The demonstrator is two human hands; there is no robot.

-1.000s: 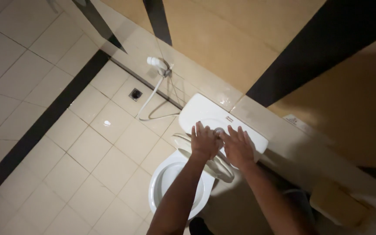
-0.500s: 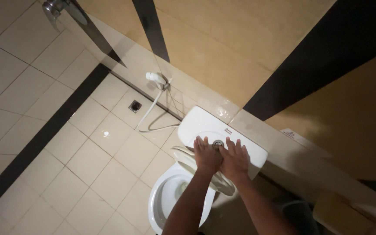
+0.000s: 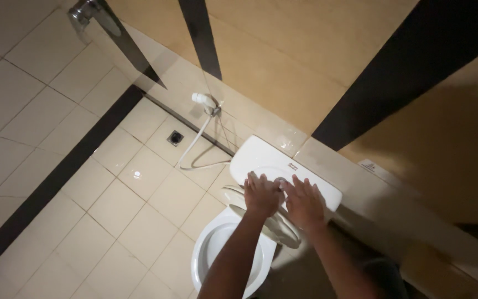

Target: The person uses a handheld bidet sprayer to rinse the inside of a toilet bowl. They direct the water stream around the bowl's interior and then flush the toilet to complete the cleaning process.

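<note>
A: Both hands lie flat, fingers spread, gripping nothing. The left hand [image 3: 261, 194] presses on the raised toilet seat and lid [image 3: 266, 218], which lean back against the white cistern [image 3: 283, 169]. The right hand [image 3: 304, 202] rests just beside it, its fingertips touching the flush button [image 3: 279, 181] on the cistern top.

B: So what could go wrong?

A: The seat and lid seem held up only by the palms and the lean. If the pressure slackens or a palm slides on the smooth plastic, the lid could drop onto the bowl [image 3: 225, 260] with a bang, perhaps catching a finger at the hinge. A hard push on the cistern cover might also shift it, since it looks like a loose cover.

B: And what is around them?

A: A bidet sprayer [image 3: 203, 101] hangs on the wall to the left, its hose [image 3: 192, 149] looping down to the floor tiles [image 3: 112, 210] close to the cistern; a foot could snag it. A small floor drain [image 3: 176, 138] sits beyond the hose. To the right a tiled ledge [image 3: 372, 194] runs along the wall, crowding the right forearm. Whether the floor is wet cannot be told in this dim light.
</note>
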